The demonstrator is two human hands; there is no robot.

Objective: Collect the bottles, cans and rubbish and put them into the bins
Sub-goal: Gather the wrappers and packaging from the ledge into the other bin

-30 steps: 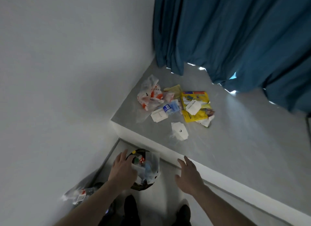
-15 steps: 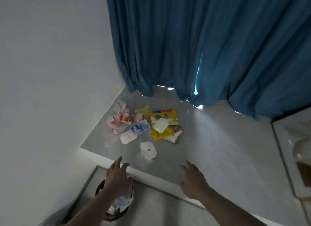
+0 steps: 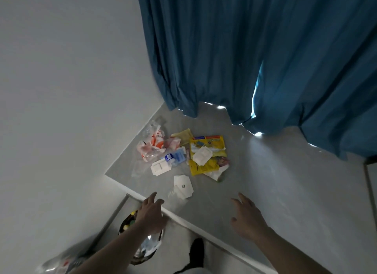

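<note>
Both hands are being held out over the near edge of the raised grey platform (image 3: 275, 192), and nothing is being carried in either. The left hand (image 3: 152, 214) is being spread with fingers relaxed, right at the platform's white lip; the right hand (image 3: 246, 218) is being held flat and loose, further in over the grey surface.

The rubbish is lying ahead of the hands, towards the corner where the white wall (image 3: 61, 90) is met by the blue curtain (image 3: 244, 59). Nearest is the flat white paper wrapper with a small hole (image 3: 183, 186), just beyond the left fingertips and slightly to their right, so it is being judged the left hand's pick; its long axis is running roughly away from the person. Behind it, the heap is being made up of a white rectangular packet (image 3: 160, 167), a small clear bottle with a blue cap (image 3: 174, 157), a crumpled clear bag with red-orange print (image 3: 152, 145) and a yellow foil snack wrapper (image 3: 206, 153) lying more towards the right hand.

Below the left forearm, the round dark bin with a clear liner (image 3: 142, 247) is being largely covered by the arm, so how full it is cannot be told. A blurred clear bag (image 3: 59, 263) is being cut off at the bottom left, contents unreadable. Small scraps under the yellow wrapper are too jumbled to be named.
</note>
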